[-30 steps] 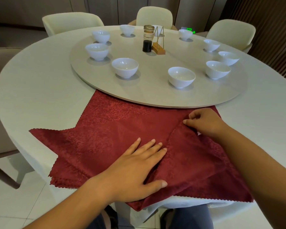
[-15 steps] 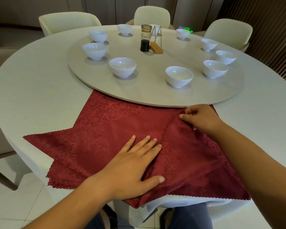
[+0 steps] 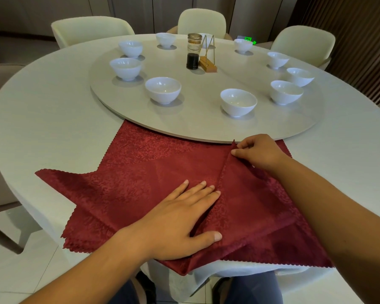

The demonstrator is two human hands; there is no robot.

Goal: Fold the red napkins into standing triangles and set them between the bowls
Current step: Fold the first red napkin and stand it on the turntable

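My left hand (image 3: 180, 218) presses flat, fingers spread, on the dark red fabric napkin (image 3: 154, 183) at the round white bench's (image 3: 42, 119) near edge; my right hand (image 3: 259, 153) pinches its folded corner beside the turntable (image 3: 206, 119).

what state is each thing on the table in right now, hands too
top red cloth napkin: flat, right corner folded over to the middle
left hand: open, flat, pressing the napkin
right hand: pinching the folded corner's tip
stack of red napkins: flat, unfolded, beneath
white ceramic bowls: upright, empty where the insides show
glass jar: upright, lidded, dark liquid at the bottom
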